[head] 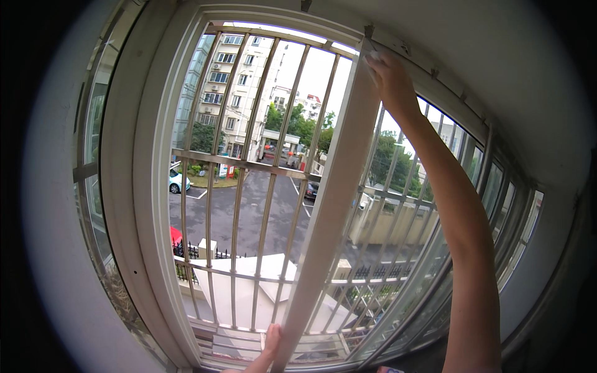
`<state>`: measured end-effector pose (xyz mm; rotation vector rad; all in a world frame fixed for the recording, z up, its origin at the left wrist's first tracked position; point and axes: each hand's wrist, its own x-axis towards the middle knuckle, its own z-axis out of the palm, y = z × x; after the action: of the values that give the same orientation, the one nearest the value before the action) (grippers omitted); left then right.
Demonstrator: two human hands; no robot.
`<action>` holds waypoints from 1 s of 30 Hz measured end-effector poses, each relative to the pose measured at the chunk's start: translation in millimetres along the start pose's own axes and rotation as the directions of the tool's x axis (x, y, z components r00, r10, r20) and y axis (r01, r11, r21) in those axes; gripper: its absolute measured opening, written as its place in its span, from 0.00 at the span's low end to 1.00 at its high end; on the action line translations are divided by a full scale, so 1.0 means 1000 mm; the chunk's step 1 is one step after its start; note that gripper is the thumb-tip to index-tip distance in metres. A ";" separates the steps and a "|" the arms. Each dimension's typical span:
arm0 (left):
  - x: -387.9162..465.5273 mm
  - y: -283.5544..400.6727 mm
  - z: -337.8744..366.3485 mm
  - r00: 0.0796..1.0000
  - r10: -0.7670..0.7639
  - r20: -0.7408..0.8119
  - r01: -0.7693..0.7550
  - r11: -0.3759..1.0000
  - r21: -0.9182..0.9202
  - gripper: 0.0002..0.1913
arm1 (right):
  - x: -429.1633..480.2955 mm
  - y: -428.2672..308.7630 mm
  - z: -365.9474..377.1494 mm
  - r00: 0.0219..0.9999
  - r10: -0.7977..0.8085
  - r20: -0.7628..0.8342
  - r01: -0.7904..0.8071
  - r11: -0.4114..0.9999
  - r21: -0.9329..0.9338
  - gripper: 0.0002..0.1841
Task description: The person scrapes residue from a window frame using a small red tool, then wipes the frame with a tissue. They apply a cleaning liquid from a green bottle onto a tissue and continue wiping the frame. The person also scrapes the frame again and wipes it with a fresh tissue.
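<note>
My right hand (pixel 385 70) is raised to the top of a sliding window sash's white frame (pixel 333 186), its fingers closed on a pale, crumpled thing, perhaps a cloth, pressed against the upper corner. Low in the view, my left hand (pixel 272 339) rests at the edge of the same upright frame, near its bottom; whether its fingers grip the edge is hard to tell. The glass pane (pixel 396 186) of this sash lies right of the upright, partly behind my right arm. Left of it the window opening gives onto metal security bars (pixel 238 210).
The fixed white window frame (pixel 161 186) stands at the left. Small brackets (pixel 434 73) line the top edge of the window. More window panes (pixel 492 186) continue at the right. Beyond the bars are a pale canopy (pixel 252 284), a paved yard and buildings.
</note>
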<state>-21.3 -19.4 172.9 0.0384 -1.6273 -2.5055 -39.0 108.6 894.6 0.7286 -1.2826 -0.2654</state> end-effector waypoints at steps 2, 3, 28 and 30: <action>-0.003 0.006 0.010 0.999 -0.035 0.016 0.035 0.999 -0.024 0.13 | 0.004 0.009 -0.006 0.997 0.073 0.028 -0.074 0.997 0.023 0.13; -0.004 0.008 0.013 0.999 -0.029 0.024 0.029 1.000 -0.011 0.13 | 0.010 0.007 -0.007 0.994 0.101 0.034 -0.102 0.994 0.026 0.13; 0.004 -0.009 0.003 0.994 0.099 0.057 -0.104 0.990 0.099 0.15 | -0.002 0.057 -0.002 0.964 0.232 -0.133 -0.247 0.963 -0.105 0.14; 0.003 -0.008 0.002 0.994 0.099 0.053 -0.104 0.989 0.102 0.15 | -0.006 0.060 -0.008 0.958 0.276 -0.074 -0.284 0.950 -0.131 0.16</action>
<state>-25.9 -14.3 166.4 -0.0912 -1.7321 -2.3622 -45.6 159.8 926.9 0.4240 -1.2834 -0.1017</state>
